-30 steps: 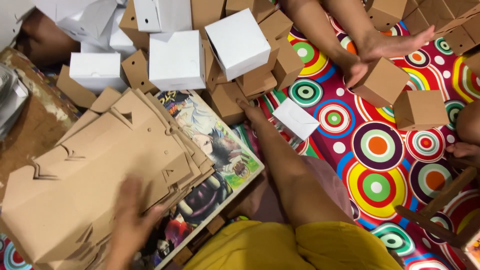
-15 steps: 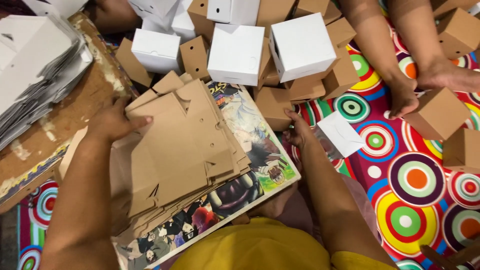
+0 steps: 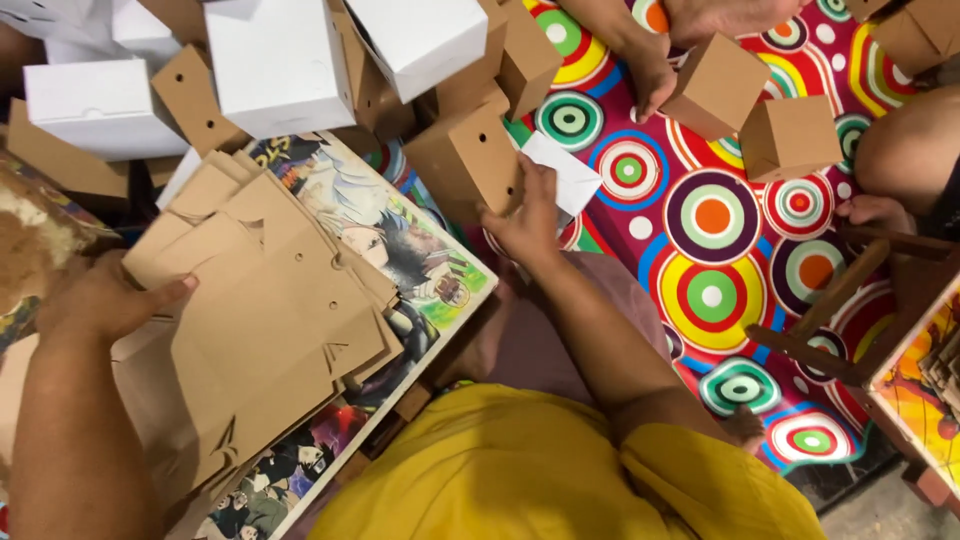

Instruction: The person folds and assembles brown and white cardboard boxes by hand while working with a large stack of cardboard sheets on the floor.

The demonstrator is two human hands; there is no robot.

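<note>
My left hand (image 3: 105, 300) rests on the edge of a stack of flat brown cardboard cut-outs (image 3: 265, 320) lying on an illustrated board (image 3: 420, 265); thumb and fingers press the top sheet's left edge. My right hand (image 3: 525, 220) reaches forward with fingers around a folded brown cardboard box (image 3: 465, 160), next to a small white box (image 3: 565, 175) on the mat. My yellow shirt fills the bottom of the view.
Folded white boxes (image 3: 275, 65) and brown boxes (image 3: 790, 135) are piled at the top. Another person's hand (image 3: 650, 80) holds a brown box (image 3: 715, 85) on the colourful circle-patterned mat (image 3: 712, 290). A foot (image 3: 880, 212) and a wooden frame (image 3: 840, 300) sit at right.
The view swung left and closer. My left hand slid down to the stack's left edge. My right hand moved from the white box onto a folded brown box.
</note>
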